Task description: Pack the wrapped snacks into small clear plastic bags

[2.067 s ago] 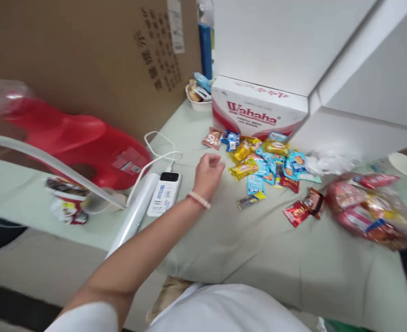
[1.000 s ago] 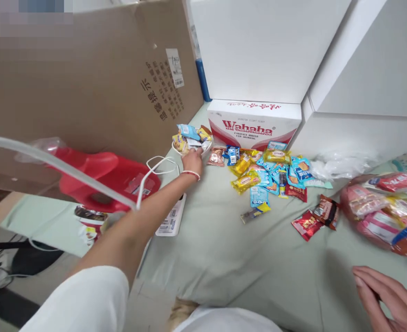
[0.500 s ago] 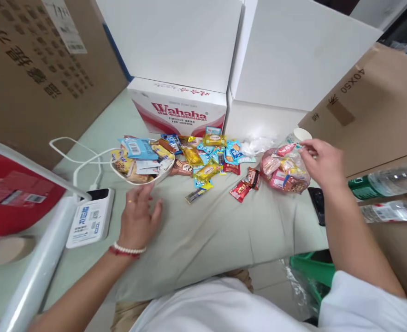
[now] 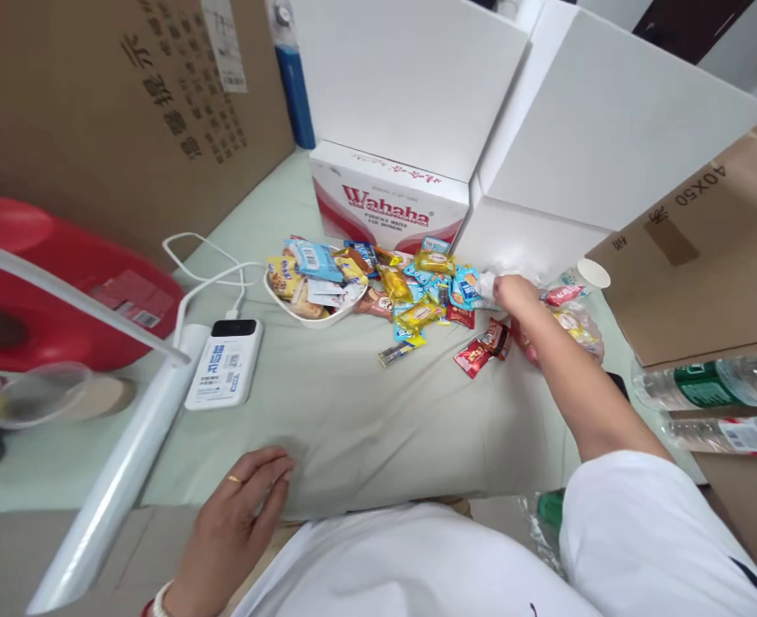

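Observation:
My right hand [image 4: 518,297] reaches across to the back of the table, its fingers closed at some crumpled white plastic [image 4: 486,285]. What is between those fingertips is hidden. Under my right forearm stands a clear pinkish bowl of wrapped snacks [image 4: 593,338], partly covered. Loose snack packets lie left of it, among them a yellow packet [image 4: 420,315], a blue packet [image 4: 465,287] and a red packet [image 4: 471,358]. Farther left is a white bowl [image 4: 319,322] heaped with packets. My left hand [image 4: 243,514] holds nothing at the table's front edge, fingers loosely stretched.
A white power bank [image 4: 225,364] with a cable lies left, beside a white lamp post [image 4: 117,480]. Behind the snacks stand a Wahaha carton [image 4: 387,206] and white boxes [image 4: 545,120]. A paper cup [image 4: 593,273] and plastic bottles [image 4: 712,383] are on the right.
My right hand has moved left from above the clear bowl to the white plastic. My left hand has drawn back from the white bowl to the front edge. The view has shifted left.

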The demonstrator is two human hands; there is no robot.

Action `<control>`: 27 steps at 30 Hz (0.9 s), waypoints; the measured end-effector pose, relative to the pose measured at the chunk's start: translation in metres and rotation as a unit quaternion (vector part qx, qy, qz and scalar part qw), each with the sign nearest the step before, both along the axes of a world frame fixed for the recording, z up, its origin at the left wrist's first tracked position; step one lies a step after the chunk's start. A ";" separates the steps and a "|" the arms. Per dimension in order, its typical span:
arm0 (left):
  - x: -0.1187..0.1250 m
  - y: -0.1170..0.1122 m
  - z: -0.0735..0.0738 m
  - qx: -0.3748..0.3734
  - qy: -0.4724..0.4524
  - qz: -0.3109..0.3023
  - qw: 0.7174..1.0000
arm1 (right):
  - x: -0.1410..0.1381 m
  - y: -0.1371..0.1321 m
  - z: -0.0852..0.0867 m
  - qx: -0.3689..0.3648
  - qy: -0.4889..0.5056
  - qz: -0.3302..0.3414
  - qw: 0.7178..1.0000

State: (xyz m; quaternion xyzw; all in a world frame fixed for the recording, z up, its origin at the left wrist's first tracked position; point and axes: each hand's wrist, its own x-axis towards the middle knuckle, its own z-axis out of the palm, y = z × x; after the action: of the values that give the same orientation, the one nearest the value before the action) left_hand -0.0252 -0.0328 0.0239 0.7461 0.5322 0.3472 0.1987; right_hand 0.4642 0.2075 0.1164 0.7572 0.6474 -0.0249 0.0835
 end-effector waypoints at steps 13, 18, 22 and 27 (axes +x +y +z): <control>0.116 0.049 0.037 -0.101 -0.264 -0.064 0.957 | -0.152 -0.203 -0.031 -0.025 0.745 -0.097 0.659; 0.133 0.052 0.021 -0.226 -0.290 -0.127 0.921 | -0.172 -0.203 -0.041 -0.058 0.753 -0.098 0.648; 0.124 0.052 0.007 -0.320 -0.364 -0.077 0.871 | -0.175 -0.204 -0.043 -0.051 0.761 -0.119 0.635; 0.113 0.053 0.007 -0.314 -0.423 -0.016 0.850 | -0.175 -0.209 -0.047 -0.058 0.772 -0.149 0.615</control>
State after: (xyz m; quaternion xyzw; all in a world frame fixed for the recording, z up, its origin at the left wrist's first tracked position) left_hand 0.0883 0.0206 0.0307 0.4327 0.4656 0.4404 0.6340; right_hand 0.2891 -0.0011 0.0694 0.5380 0.3486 -0.6497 -0.4086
